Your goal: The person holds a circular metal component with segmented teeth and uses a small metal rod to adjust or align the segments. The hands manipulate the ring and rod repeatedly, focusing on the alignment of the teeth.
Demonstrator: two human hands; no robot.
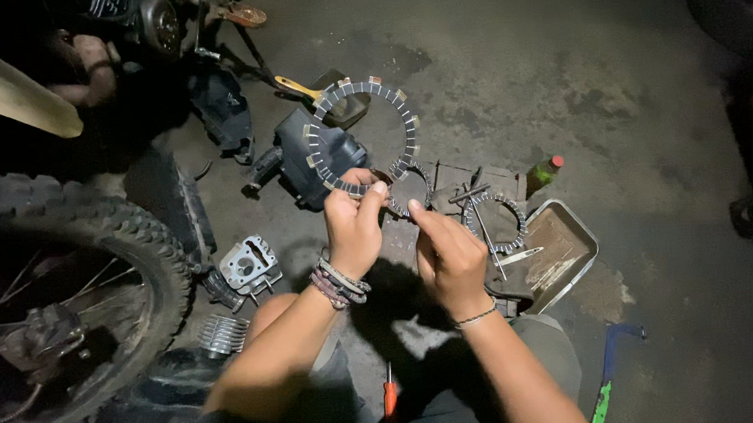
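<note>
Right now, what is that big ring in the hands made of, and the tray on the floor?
The big ring in the left hand looks like thin grey metal with tan, matte pads spaced around it, perhaps a cork-like friction lining. The tray looks like dull, bare sheet metal, smeared brown inside, maybe with oil or rust.

Knobbly motorcycle tyre (95, 243), metal tray (568, 253), red-handled screwdriver (390, 397), green bottle (544, 173), perhaps a cylinder head (249, 265)

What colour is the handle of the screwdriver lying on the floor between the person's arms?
Orange-red; the screwdriver shows best in the head view.
</note>
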